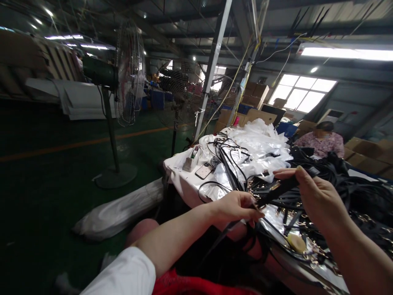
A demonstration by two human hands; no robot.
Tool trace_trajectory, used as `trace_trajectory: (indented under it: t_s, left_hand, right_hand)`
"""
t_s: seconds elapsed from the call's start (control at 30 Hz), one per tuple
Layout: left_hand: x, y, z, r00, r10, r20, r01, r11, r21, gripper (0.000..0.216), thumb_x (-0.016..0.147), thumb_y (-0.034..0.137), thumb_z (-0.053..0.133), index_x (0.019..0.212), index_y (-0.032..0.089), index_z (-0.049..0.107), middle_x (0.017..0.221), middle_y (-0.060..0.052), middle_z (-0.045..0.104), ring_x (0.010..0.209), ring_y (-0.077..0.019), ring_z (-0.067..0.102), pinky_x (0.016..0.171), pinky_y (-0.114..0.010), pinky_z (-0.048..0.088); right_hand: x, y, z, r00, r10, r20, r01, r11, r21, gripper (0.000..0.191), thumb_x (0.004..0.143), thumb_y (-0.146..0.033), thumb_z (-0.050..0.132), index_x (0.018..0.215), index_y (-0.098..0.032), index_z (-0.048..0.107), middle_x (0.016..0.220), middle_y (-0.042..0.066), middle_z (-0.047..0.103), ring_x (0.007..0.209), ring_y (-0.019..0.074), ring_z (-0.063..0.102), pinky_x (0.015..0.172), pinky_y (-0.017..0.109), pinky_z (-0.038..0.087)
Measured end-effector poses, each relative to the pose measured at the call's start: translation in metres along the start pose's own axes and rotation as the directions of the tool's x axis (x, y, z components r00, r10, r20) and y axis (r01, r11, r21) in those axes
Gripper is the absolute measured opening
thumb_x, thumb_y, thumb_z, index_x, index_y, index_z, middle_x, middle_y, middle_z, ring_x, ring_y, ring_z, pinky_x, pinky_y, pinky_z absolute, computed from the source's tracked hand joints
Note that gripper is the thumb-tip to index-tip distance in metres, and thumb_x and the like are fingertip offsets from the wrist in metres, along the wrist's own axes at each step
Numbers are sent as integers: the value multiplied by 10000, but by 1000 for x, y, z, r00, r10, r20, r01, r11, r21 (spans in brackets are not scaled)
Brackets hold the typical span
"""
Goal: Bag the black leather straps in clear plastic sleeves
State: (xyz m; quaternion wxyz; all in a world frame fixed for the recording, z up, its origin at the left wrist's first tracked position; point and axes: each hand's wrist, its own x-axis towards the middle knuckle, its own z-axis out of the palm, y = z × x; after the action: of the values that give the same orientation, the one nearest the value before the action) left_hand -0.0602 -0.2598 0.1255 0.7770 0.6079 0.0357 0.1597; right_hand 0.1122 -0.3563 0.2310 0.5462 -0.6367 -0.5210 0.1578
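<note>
A black strap [281,189] with gold-coloured metal fittings is stretched between my two hands, above the near edge of the table. My left hand [241,207] pinches its lower end, fingers closed around it. The upper end is gripped by my right hand [316,190], with the thumb and fingers pressed on it. Thin black cords hang below my left hand. Beneath and beyond my hands lies a heap of black straps [346,184] with gold-coloured hooks and rings. A round yellow object [297,243] rests among the hardware under my right forearm.
A white-covered table [178,170] carries a phone [204,171], a small box-like holder [190,161] and piled clear plastic bags [260,139]. Across it sits a person [322,141] in a patterned top. A standing fan [115,94] and a long wrapped roll [123,213] are at the left.
</note>
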Motion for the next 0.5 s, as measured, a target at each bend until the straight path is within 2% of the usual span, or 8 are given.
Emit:
trace_trajectory:
  t_s: [0.13, 0.23, 0.37, 0.43, 0.5]
  left_hand:
    - [-7, 0, -9, 991, 131, -24, -125, 975, 184, 589, 803, 682, 596, 901, 111, 703, 823, -55, 687, 771, -143, 627, 732, -243, 477]
    - [-9, -2, -9, 988, 145, -52, -123, 945, 302, 510, 878, 587, 551, 895, 108, 726, 779, -46, 687, 744, -138, 623, 700, -220, 472]
    - [-8, -6, -1, 967, 143, -212, -57, 929, 365, 398, 927, 420, 520, 751, 109, 696, 667, -22, 662, 643, -124, 609, 633, -209, 459]
    - [-7, -7, 1, 969, 122, -216, -40, 937, 346, 394, 932, 406, 514, 738, 111, 689, 655, -21, 658, 641, -130, 613, 633, -216, 465]
    - [-8, -6, 2, 980, 106, -168, -49, 950, 308, 350, 915, 413, 550, 813, 114, 703, 714, -32, 680, 690, -140, 631, 675, -229, 483]
  right_hand:
    - [-5, 0, -21, 996, 44, 82, -36, 995, -93, 531, 831, -687, 569, 863, -200, 779, 819, 92, 755, 801, 271, 683, 789, 361, 529]
    - [-13, -5, -29, 987, 4, 160, 14, 994, -112, 523, 838, -677, 564, 824, -200, 777, 759, 94, 748, 640, 245, 672, 602, 322, 546]
    - [-24, -12, -28, 972, -41, 232, 67, 992, -108, 460, 892, -598, 547, 799, -209, 774, 776, 90, 746, 609, 224, 673, 596, 313, 556]
    - [-28, -14, -27, 976, -61, 211, 91, 987, -132, 433, 901, -576, 551, 813, -217, 776, 780, 87, 749, 621, 216, 678, 624, 306, 558]
    - [-29, -15, -27, 981, -78, 180, 104, 985, -140, 428, 895, -584, 558, 817, -225, 778, 753, 83, 748, 608, 208, 676, 625, 297, 560]
